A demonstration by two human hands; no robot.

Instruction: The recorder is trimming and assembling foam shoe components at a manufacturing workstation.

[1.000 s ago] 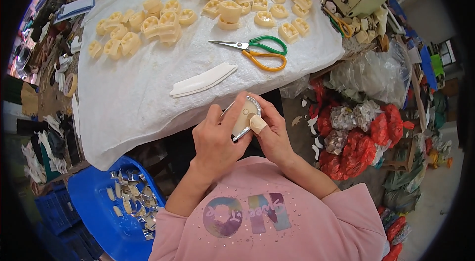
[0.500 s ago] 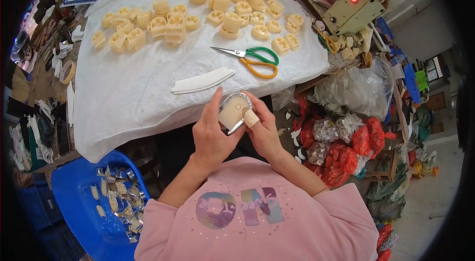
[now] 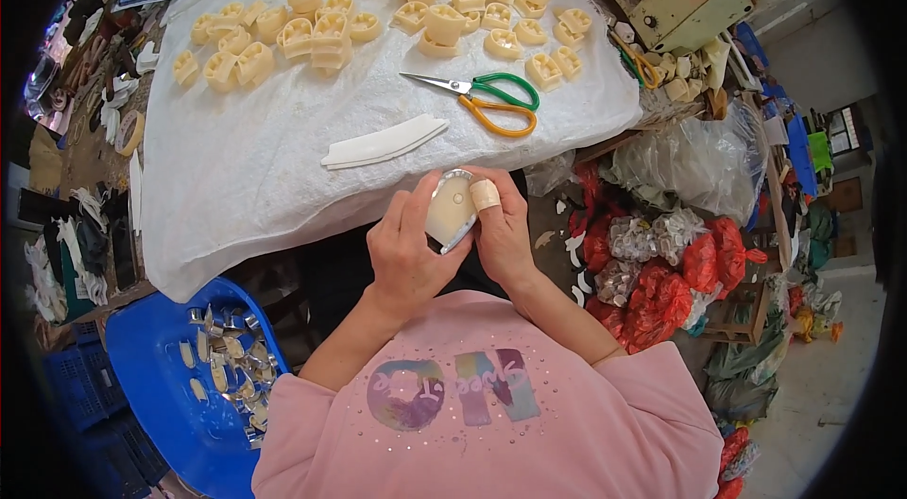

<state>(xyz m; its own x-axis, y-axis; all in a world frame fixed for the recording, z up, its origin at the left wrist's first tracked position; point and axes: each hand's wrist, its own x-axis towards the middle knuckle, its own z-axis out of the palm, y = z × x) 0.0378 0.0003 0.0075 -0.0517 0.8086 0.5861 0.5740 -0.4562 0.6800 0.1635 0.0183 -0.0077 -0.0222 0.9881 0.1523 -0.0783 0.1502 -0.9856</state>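
A cream shoe heel with a shiny silver covering round its edge is held between my two hands, above my lap at the table's near edge. My left hand grips its left side with bent fingers. On the other side my right hand has its fingers curled behind the heel, and its thumb, wrapped in beige tape, presses near the rim. Just beyond lie curved white strips, and past them open scissors with one green and one orange handle. The heel's underside is hidden.
Many bare cream heels lie in groups on the white cloth. A blue tub at lower left holds silver-covered heels. At far right stands a machine box with a red light; red bags sit below on the floor.
My left index finger, raised before, has bent in against the heel. The heel has turned slightly in my hands, and my right thumb has shifted up along its rim.
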